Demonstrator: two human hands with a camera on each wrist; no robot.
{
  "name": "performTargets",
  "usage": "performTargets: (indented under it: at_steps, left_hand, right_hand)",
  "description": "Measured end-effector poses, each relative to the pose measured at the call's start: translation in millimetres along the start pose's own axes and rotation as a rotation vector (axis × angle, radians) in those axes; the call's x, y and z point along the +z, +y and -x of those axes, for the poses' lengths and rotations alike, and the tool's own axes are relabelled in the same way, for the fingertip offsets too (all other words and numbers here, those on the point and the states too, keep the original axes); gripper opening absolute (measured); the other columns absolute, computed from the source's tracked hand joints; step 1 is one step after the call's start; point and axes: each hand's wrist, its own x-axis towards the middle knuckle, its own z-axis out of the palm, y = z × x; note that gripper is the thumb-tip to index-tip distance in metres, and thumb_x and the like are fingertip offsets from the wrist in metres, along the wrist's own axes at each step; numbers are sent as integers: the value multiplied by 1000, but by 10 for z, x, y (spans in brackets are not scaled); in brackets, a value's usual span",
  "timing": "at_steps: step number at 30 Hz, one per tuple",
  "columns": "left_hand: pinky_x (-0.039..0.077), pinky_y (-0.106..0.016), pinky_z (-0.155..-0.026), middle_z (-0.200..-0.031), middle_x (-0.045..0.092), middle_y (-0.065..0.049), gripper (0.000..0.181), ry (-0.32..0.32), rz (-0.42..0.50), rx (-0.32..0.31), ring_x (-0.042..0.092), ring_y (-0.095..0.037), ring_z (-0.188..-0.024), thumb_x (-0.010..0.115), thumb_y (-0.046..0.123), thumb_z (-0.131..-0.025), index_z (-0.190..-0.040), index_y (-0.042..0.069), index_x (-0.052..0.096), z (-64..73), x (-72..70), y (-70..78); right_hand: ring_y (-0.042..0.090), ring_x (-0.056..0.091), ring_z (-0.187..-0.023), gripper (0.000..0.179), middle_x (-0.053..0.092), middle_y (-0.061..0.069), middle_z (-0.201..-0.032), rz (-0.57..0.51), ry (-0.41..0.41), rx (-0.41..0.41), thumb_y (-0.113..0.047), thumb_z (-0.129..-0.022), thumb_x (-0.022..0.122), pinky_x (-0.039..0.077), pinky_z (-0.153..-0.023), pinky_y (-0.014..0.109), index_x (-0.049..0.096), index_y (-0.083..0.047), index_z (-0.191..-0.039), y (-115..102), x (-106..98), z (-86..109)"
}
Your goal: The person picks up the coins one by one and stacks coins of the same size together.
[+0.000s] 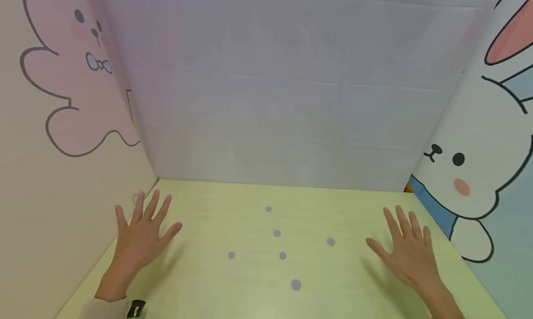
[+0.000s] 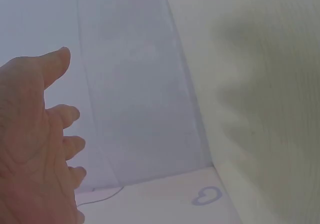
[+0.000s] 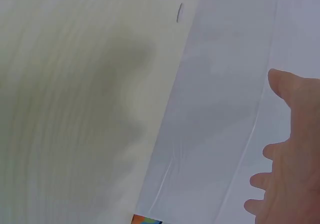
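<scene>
My left hand (image 1: 139, 240) is held over the left side of the pale yellow tabletop (image 1: 200, 291), its fingers spread and nothing in them. Over the right side, my right hand (image 1: 410, 254) has the same spread, with no object in its grasp. Both hands cast shadows on the surface and seem raised above it. In the left wrist view the left palm (image 2: 30, 149) faces the camera side, thumb uppermost. The right wrist view shows the right hand (image 3: 292, 149) near the white back panel (image 3: 220, 84). Several small grey round spots, one of them a larger spot (image 1: 296, 284), lie between the hands.
A white creased panel (image 1: 266, 101) stands along the table's back edge. The left wall (image 1: 79, 194) carries a pink cartoon figure, and the right wall (image 1: 512, 245) a white cartoon rabbit. Around the left wrist is a dark band (image 1: 136, 308).
</scene>
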Motion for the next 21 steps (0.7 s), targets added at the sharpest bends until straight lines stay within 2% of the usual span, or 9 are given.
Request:
performTargets:
  at_steps: [3, 11, 17, 21]
  left_hand:
    - [-14, -80, -115, -175, 19, -20, 85, -4, 47, 13, -1, -44, -163, 55, 62, -104, -171, 21, 22, -21, -26, 25]
    - [-1, -80, -118, -173, 26, -23, 83, -24, 181, 44, 16, -50, -159, 59, 57, -105, -170, 18, 26, -80, -62, 118]
    - [21, -80, -115, -169, 32, -25, 81, -3, 225, 72, 28, -53, -154, 64, 51, -104, -168, 12, 31, -113, -75, 146]
    - [36, -79, -105, -170, 33, -22, 80, -33, 287, 56, 34, -53, -150, 64, 50, -105, -169, 17, 29, -129, -83, 164]
  right_hand:
    - [53, 8, -159, 95, 22, 28, -171, -38, -4, 1, -60, -99, 65, 0, -121, 76, 23, -12, -170, -87, -17, -49]
    - [57, 28, -150, 91, 29, 29, -169, -183, -31, -11, -52, -100, 69, 27, -110, 76, 27, -9, -168, -371, -64, -208]
    - [53, 30, -151, 86, 28, 22, -171, -284, -74, 11, -52, -102, 67, 36, -104, 78, 28, -13, -168, -574, -51, -280]
    - [52, 31, -151, 82, 31, 21, -170, -343, -75, -13, -48, -103, 68, 38, -104, 77, 32, -11, -167, -706, -31, -319]
